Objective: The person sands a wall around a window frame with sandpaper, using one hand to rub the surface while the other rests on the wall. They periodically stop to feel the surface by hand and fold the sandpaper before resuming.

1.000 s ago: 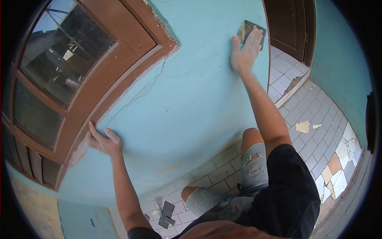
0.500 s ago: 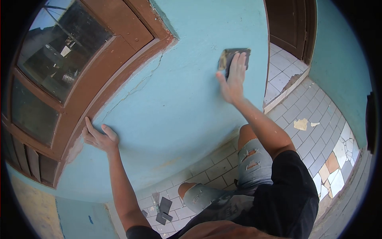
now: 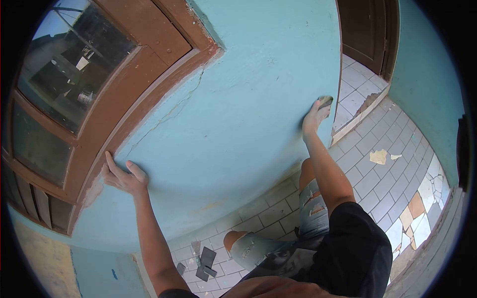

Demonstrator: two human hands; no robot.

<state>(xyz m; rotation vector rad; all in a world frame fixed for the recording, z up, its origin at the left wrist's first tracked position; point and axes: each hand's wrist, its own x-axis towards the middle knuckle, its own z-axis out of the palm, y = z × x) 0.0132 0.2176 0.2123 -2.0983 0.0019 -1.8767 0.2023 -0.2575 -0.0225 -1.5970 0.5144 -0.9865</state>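
My left hand (image 3: 126, 179) is spread against the light blue wall (image 3: 238, 114), its fingertips touching the edge of the brown window frame (image 3: 130, 119). It holds nothing. Near the wall's right edge, my right hand (image 3: 313, 120) has its fingers on a piece of sandpaper (image 3: 325, 102), dark with a paler patch. Most of that piece is hidden by the fingers, and it lies close to the wall's corner. A thin crack (image 3: 171, 111) runs down the wall from the frame's corner.
Dark sheet pieces (image 3: 207, 257) lie on the tiled floor (image 3: 278, 211) by my knees. Pale flakes (image 3: 378, 157) are on the floor at the right. Beyond the wall's right edge stand a raised step (image 3: 360, 115) and a brown door (image 3: 365, 30).
My right hand has moved down and to the right with the sandpaper, from the upper wall to its right edge. My left hand keeps its place.
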